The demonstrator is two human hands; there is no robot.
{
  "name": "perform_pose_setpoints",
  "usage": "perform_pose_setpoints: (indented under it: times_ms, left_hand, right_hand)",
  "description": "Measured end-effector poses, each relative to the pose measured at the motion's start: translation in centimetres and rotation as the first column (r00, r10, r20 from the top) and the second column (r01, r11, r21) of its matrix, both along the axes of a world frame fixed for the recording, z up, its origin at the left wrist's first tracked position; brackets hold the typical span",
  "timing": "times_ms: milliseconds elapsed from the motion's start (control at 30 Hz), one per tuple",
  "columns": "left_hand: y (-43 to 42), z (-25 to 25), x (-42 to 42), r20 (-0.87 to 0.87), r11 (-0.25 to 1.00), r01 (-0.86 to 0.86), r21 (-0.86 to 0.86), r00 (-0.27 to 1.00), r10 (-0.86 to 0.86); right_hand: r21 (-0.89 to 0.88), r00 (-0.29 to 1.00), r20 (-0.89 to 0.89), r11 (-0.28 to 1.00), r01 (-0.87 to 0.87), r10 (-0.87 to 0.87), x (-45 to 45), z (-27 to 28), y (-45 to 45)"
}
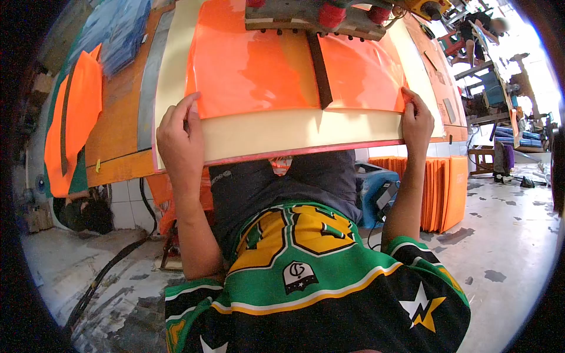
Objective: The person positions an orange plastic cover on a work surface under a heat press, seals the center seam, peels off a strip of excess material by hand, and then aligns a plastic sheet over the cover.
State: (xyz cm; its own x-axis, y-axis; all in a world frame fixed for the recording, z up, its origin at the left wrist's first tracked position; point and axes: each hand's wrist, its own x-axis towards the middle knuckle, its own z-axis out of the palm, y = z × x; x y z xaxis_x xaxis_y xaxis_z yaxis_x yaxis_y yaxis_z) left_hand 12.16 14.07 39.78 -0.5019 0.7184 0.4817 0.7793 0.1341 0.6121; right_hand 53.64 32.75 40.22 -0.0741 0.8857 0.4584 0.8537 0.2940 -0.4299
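Note:
An orange plastic sheet lies on a cream board with a pink front edge. Across the sheet's right half runs a dark strip, front to back. My left hand pinches the sheet's near left corner between thumb and fingers. At the near right corner, my right hand is closed on the same sheet. Above the sheet's far part sits a metal machine head with red parts; whether it touches the sheet cannot be made out.
Another orange piece with a dark strip lies at the left, near blue clear plastic. Below the table's right side stands a stack of orange sheets beside a blue device. A person is at the far right.

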Motion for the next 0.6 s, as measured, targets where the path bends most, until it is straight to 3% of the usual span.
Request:
perform_pose_setpoints:
  times_ms: [100,300,600]
  left_hand:
    - [-0.29,0.54,0.08,0.059,0.995,0.002,-0.099,0.998,0.004]
    - [-0.41,0.96,0.20,0.062,0.994,-0.003,-0.107,0.998,0.010]
    - [-0.32,0.66,0.10,0.033,0.995,-0.017,-0.099,0.999,0.021]
  right_hand:
    - [0.011,1.000,-0.004,1.000,-0.005,0.005,0.02,-0.08,0.01]
    - [-0.035,0.999,0.008,0.999,0.040,-0.039,-0.19,0.15,-0.21]
    - [0.024,1.000,0.000,0.999,-0.024,0.024,-0.16,-0.17,-0.11]
